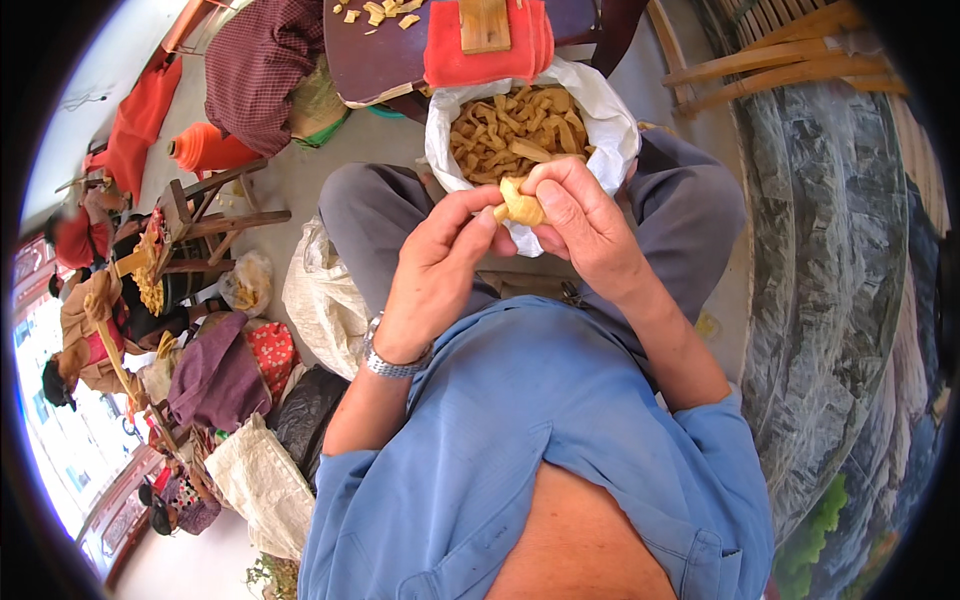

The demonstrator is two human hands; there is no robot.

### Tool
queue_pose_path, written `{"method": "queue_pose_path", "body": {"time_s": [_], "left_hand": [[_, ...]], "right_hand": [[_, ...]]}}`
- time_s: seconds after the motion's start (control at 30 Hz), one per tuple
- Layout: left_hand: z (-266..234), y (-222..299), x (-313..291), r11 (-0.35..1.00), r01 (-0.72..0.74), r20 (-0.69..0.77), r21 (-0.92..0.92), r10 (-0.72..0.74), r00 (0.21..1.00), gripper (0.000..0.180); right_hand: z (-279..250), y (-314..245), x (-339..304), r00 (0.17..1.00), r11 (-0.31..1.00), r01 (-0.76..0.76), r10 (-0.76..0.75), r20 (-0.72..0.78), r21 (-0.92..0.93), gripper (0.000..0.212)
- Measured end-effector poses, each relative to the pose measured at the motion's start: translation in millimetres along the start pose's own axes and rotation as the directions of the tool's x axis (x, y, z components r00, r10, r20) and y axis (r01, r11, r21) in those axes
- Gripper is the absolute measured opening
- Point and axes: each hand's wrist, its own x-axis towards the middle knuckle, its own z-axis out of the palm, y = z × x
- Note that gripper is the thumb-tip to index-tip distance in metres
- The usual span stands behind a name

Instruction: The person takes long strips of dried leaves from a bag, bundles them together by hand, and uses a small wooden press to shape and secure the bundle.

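Note:
Between my two hands, just above the bag's near rim, is a small yellow folded piece; its exact kind I cannot make out. My left hand, with a metal watch at the wrist, pinches its left end between thumb and fingertips. On the other side my right hand grips it with thumb and bent fingers. A white plastic bag stands open between my knees, filled with tan-brown strips of irregular shape.
Beyond the bag, a dark table carries a red cloth, a wooden block and pale yellow pieces. A wooden stool, sacks and other people are on the left. Plastic-wrapped material lines the right side.

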Motion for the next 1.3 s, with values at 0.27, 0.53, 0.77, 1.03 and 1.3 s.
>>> {"method": "queue_pose_path", "body": {"time_s": [0.27, 0.53, 0.77, 1.03, 1.3], "left_hand": [[-13.5, -5.5, 0.6, 0.967, -0.1, -0.063, 0.235, 0.117, 0.991, 0.016], [-55.4, 1.8, -3.1, 0.979, -0.057, -0.135, 0.198, 0.085, 0.987, 0.017], [-41.6, 19.0, 7.3, 0.463, -0.433, 0.192, 0.773, 0.48, 0.856, 0.04], [-8.4, -4.8, 4.2, 0.513, -0.418, 0.437, 0.75, 0.09, 0.895, 0.02], [-51.5, 35.2, -3.7, 0.567, -0.417, 0.65, 0.711, -0.303, 0.697, 0.013]], "right_hand": [[0.4, 8.1, -2.3, 0.996, 0.997, -0.012, 0.019, 0.088, -0.074, 0.029], [-15.4, -20.8, -8.9, 0.995, 0.861, -0.087, 0.096, -0.007, -0.502, 0.015], [-4.1, -30.2, -6.6, 0.997, 0.854, -0.077, 0.08, -0.016, -0.514, 0.017], [-19.8, -26.1, -9.1, 0.982, 0.733, 0.012, 0.119, 0.145, -0.68, 0.018], [-14.4, -43.3, -29.5, 0.815, 0.633, 0.366, 0.136, 0.563, -0.683, 0.022]]}}
